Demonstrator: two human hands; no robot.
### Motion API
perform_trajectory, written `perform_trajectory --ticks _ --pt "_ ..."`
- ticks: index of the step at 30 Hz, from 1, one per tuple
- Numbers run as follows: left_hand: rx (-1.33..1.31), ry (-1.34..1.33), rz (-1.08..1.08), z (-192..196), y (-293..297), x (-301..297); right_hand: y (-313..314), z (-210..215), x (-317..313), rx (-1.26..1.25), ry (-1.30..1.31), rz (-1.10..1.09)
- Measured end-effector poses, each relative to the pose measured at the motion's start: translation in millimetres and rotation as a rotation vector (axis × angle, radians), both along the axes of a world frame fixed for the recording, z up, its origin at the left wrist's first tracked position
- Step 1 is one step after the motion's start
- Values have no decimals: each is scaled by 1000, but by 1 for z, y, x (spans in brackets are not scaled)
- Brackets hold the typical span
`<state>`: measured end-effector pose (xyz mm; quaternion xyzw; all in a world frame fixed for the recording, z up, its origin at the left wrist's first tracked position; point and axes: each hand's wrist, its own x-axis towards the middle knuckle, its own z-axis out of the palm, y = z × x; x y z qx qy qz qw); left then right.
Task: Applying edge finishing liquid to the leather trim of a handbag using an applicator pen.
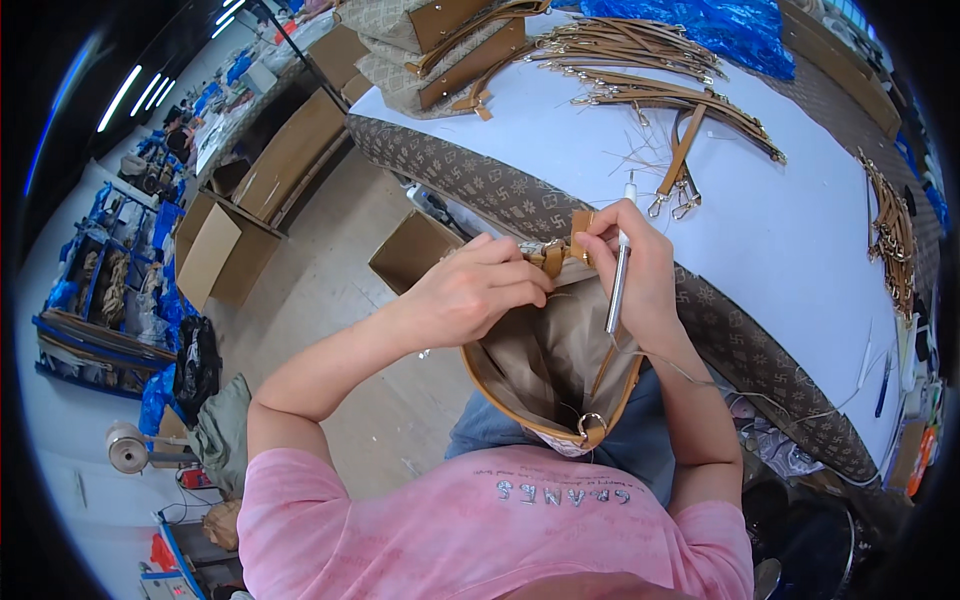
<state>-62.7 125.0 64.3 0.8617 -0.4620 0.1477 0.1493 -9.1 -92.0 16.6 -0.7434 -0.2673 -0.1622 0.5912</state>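
An open handbag [525, 345] with a beige lining and tan trim lies on my lap, its mouth facing up. At the bag's far rim, my left hand [478, 288] is closed, its fingers pinching a tan leather strap piece [549, 260]. My right hand [645, 262] holds a slim white-and-silver pen-shaped tool [618, 285] upright, with a thin cord [690, 375] trailing from its lower end. The same hand's thumb and fingertips pinch a small tan leather tab [581, 236] by the rim. A metal ring [590, 424] sits at the near rim.
A white-topped table [790, 210] with a patterned brown side curves ahead and right. On it are stacked handbags [400, 85], many tan straps with metal clips [690, 95], and blue plastic [720, 30]. More straps [888, 225] hang at the right. A cardboard box [412, 248] stands beside the table.
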Motion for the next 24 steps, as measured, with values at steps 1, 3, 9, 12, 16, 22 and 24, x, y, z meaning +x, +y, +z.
perform_trajectory --ticks 1,3,9,12,16,22,24 --pt "-41 46 4 -2 1 3 0 0 -1 -1 1 0" --pt "-123 140 13 -5 3 5 -1 0 -2 10 44 30" --pt "-595 754 213 2 28 -23 -6 -1 -6 52 101 -14" --pt "-533 567 139 8 25 -35 -8 10 -9 12 99 -5" --pt "-640 14 242 7 -18 -66 -2 3 5 49 18 -94" --pt "-21 93 189 -25 -8 -71 -5 18 1 116 19 -19" --pt "-283 153 307 -15 7 -49 -11 24 -9 255 9 127"
